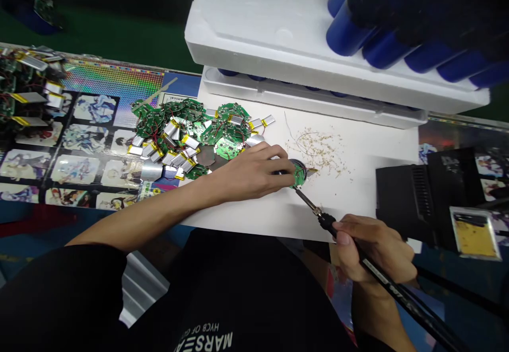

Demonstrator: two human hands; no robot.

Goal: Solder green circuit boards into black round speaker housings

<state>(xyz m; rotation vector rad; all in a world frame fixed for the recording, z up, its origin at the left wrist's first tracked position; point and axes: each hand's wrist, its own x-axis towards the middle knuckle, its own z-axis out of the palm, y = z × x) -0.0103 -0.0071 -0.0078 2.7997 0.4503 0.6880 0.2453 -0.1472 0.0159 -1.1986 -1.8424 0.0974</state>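
In right grip (pixel 376 239), one soldering iron (pixel 382 278).

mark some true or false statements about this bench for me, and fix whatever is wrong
1. The left hand holds a pair of scissors. False: it holds a green circuit board.
2. The right hand grips a soldering iron. True.
3. Silver packs with yellow ends lie among a pile of boards. True.
4. The blue cylinders sit in a wooden crate. False: they sit in a white foam tray.
5. Small yellowish bits are scattered over the white work surface. True.
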